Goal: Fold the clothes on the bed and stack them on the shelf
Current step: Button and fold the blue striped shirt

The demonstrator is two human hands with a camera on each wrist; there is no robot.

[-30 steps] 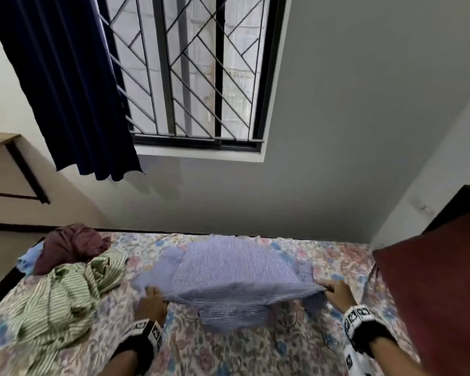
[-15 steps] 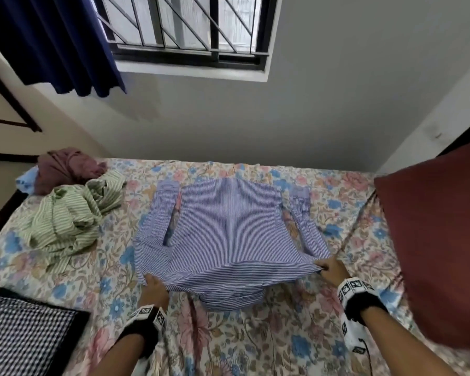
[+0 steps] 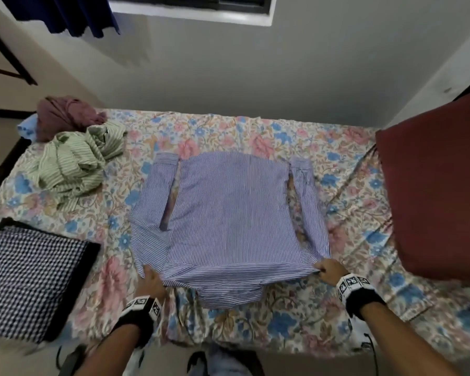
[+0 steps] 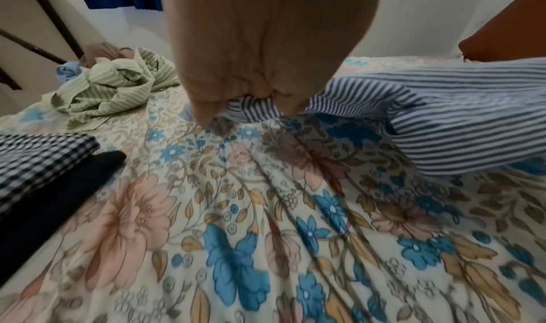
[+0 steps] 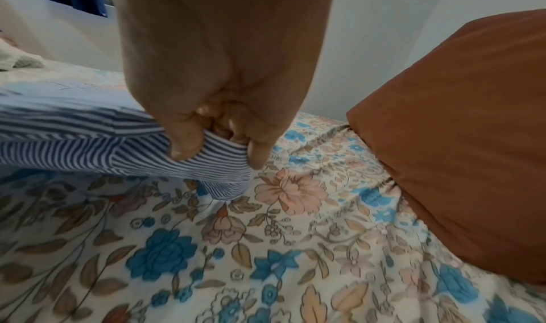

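Observation:
A blue-and-white striped shirt [image 3: 228, 218] lies spread on the floral bed [image 3: 255, 329], sleeves along its sides, collar end nearest me. My left hand [image 3: 152, 280] pinches its near left shoulder corner; in the left wrist view the striped cloth [image 4: 443, 122] bunches between thumb and fingers of the left hand [image 4: 251, 99]. My right hand [image 3: 327, 271] pinches the near right shoulder corner; the right wrist view shows the right hand [image 5: 215, 155] curled round a fold of striped shirt [image 5: 88, 146] held just above the sheet.
A crumpled green striped garment [image 3: 73, 164] and a maroon one [image 3: 65, 115] lie at the bed's far left. A folded black-and-white checked cloth on a dark one [image 3: 30, 278] sits near left. A large dark red pillow [image 3: 440, 191] fills the right side.
The shirt has come down from the air and now lies flat on the bed. Both hands keep their grip on its near corners; the view has tilted down.

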